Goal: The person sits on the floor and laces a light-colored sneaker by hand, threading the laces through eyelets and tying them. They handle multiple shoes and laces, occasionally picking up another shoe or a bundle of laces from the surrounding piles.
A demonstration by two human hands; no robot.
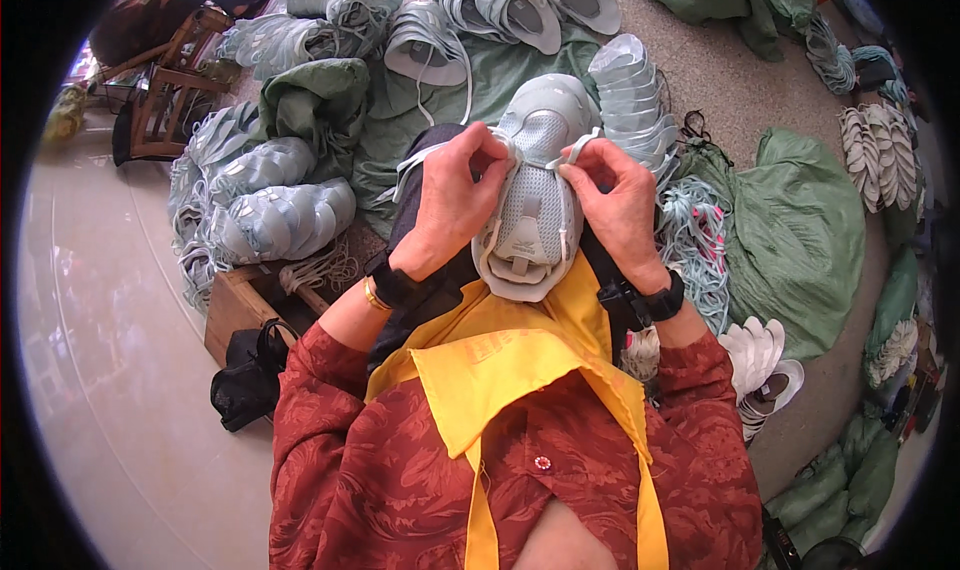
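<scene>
A pale grey-green shoe upper [530,205] lies across my lap, its mesh tongue facing up and its rounded toe pointing away from me. A shoelace [578,150] runs across it near the toe. On the upper's left edge, my left hand [458,198] pinches the lace between thumb and fingers, and a loose length trails out to the left. My right hand [618,198] pinches the same lace at the right edge, thumb against forefinger. The lower part of the upper rests on a yellow apron [500,370].
Stacks of similar uppers [285,220] lie to the left, with more uppers [520,10] beyond my lap. Green sacking [800,240] and a tangle of laces [690,240] are on the right. A wooden stool [240,310] stands at the left, with a black bag [248,375] beside it.
</scene>
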